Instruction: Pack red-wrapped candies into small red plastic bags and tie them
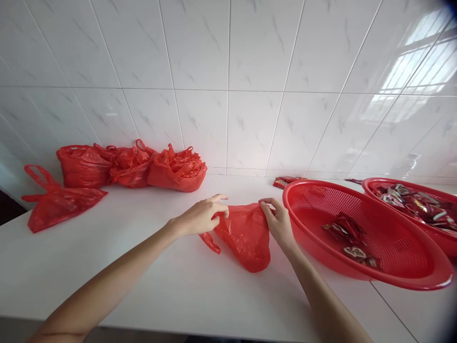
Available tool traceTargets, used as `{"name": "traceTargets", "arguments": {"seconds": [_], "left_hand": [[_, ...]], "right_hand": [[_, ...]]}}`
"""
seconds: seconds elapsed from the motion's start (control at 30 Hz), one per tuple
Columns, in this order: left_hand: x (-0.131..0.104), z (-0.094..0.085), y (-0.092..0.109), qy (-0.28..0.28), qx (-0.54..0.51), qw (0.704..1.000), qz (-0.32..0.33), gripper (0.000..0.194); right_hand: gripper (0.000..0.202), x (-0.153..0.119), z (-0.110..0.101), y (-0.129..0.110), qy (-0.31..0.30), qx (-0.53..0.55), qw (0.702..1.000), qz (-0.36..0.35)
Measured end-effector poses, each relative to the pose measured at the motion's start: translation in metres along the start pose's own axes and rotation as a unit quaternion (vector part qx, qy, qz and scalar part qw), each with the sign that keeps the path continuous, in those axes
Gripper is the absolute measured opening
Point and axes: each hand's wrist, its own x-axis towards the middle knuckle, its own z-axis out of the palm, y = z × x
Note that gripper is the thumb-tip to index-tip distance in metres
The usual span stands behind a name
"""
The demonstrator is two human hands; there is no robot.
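Note:
A thin red plastic bag lies spread at the middle of the white table, its handle loop pointing to the lower left. My right hand pinches the bag's upper right corner between thumb and fingers. At the bag's upper left edge is my left hand, its fingers curled with the thumb and fingertips slightly apart, touching the plastic. Right beside my right hand stands a red perforated basket with a few dark red packets inside.
Several filled red bags stand along the tiled wall at the left. A tied red bag lies at the far left. Behind the basket are loose packets, and a second basket full of packets stands at the far right.

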Motion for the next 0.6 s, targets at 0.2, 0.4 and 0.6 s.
{"name": "traceTargets", "arguments": {"seconds": [0.2,0.4,0.6], "left_hand": [[0.009,-0.008,-0.018,0.048,0.005,0.999,-0.009,0.039],[0.011,-0.01,-0.006,0.059,-0.052,0.997,-0.025,0.054],[0.012,-0.016,0.011,0.02,-0.089,0.996,0.013,0.078]], "right_hand": [[0.039,0.002,-0.002,0.006,0.052,-0.142,0.984,-0.095],[0.033,-0.015,0.012,-0.011,0.114,-0.297,0.856,-0.408],[0.041,-0.028,0.033,-0.025,-0.013,-0.362,0.827,-0.43]]}}
